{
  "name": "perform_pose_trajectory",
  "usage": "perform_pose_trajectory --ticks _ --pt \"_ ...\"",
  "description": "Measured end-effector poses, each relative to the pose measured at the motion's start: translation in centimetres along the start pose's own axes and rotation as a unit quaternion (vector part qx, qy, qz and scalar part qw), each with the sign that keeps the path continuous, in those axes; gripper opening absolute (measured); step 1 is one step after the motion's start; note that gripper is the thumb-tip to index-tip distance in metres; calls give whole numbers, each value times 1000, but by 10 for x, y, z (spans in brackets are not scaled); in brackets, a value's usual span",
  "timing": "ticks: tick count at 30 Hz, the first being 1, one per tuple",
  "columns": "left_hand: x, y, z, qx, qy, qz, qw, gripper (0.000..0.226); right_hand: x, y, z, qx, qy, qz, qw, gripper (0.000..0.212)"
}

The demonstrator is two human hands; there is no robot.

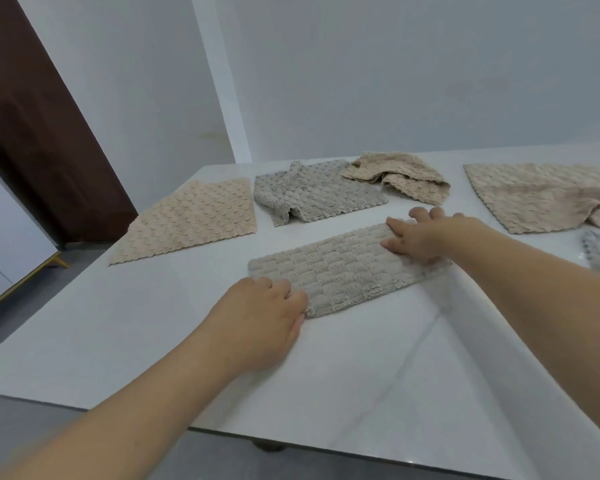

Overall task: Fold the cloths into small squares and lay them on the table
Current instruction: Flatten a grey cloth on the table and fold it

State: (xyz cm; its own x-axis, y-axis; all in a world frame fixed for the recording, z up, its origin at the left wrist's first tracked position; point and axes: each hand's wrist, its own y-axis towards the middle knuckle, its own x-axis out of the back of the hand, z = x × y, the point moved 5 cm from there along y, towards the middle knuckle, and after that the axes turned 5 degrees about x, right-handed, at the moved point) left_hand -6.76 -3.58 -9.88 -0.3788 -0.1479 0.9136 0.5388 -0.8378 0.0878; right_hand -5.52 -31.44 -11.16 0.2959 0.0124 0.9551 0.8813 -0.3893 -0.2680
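White tabletop (361, 375) carries several cloths — a large beige cloth (534, 199) far right, a flat peach cloth (194, 220) left, a crumpled grey cloth (312, 192) and a tan cloth (399, 174) at the back. Folded grey strip (340, 268) in the centre. Left hand (260, 320) pinches its near-left end; right hand (426, 237) lies spread flat on its far end.

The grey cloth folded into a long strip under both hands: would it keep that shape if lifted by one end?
Probably not. The grey fluffy folded cloth strip looks soft and thick, so it would likely droop and unfold. It seems light, and may slide on the glossy white table.
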Motion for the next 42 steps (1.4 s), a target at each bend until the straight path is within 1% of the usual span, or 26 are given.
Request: perform_pose_trajectory --ticks 3,5,7,9,10,12,13,15,17,18,19,20,21,23,25,26,28,30,31,32,34,35,37,38,40,42 --pt "10 15 -17 -11 34 101 994 25 29 8 10 -31 -68 29 997 84" --pt "18 23 -40 -18 9 152 988 23 41 7 28 -31 -68 32 997 81" --pt "32 20 -74 -57 -45 139 988 22 48 7 44 -13 -20 -10 1000 61" --pt "46 14 -101 -101 -78 103 986 24 49 7 58 23 28 -77 996 39" --pt "49 13 -104 -104 -110 81 985 24 50 6 65 42 39 -114 992 34" --pt "49 13 -87 -62 -218 63 972 24 49 -2 74 83 58 -179 979 31" --pt "46 12 -73 -51 -251 51 965 22 49 -10 78 104 74 -203 971 30" --pt "37 7 -41 -59 -252 35 965 19 45 -32 81 146 106 -226 957 25" --pt "20 -2 -15 -67 -219 76 970 28 33 -55 80 182 125 -191 956 14" --pt "13 -7 -8 -66 -221 95 968 33 25 -67 79 196 135 -143 961 11" --pt "9 -11 -5 -64 -225 95 968 36 16 -79 79 205 149 -83 964 12" --pt "7 -13 -5 -62 -217 78 971 36 7 -89 78 206 160 -24 965 16" --pt "7 -14 -7 -59 -196 55 977 35 1 -98 78 205 160 12 965 20" --pt "8 -15 -16 -50 -146 7 988 29 2 -115 79 205 144 26 968 23" --pt "14 -17 -23 -31 -122 -16 992 24 8 -136 84 210 140 24 967 29" --pt "16 -18 -25 -21 -125 -17 992 21 9 -147 88 216 145 34 965 36" --pt "18 -22 -28 -1 -153 7 988 17 5 -169 96 224 142 89 960 56" --pt "17 -26 -28 25 -192 37 980 15 -6 -185 103 237 78 128 960 65" --pt "17 -27 -28 36 -212 51 975 15 -10 -188 105 243 44 121 962 62" --pt "16 -29 -26 44 -236 66 968 15 -12 -187 105 246 30 106 963 52" --pt "19 -33 -21 60 -311 101 943 14 -10 -184 104 253 46 89 962 21" --pt "21 -36 -18 69 -362 120 922 13 -6 -182 102 252 67 95 961 11" --pt "27 -39 -13 70 -449 167 875 14 1 -178 92 243 105 122 957 10" --pt "29 -39 -12 54 -468 186 863 18 3 -175 86 236 120 135 955 12" --pt "31 -33 -6 27 -483 198 853 24 4 -166 75 212 171 160 949 10" --pt "30 -20 7 38 -509 175 842 24 5 -155 71 185 252 193 930 22"
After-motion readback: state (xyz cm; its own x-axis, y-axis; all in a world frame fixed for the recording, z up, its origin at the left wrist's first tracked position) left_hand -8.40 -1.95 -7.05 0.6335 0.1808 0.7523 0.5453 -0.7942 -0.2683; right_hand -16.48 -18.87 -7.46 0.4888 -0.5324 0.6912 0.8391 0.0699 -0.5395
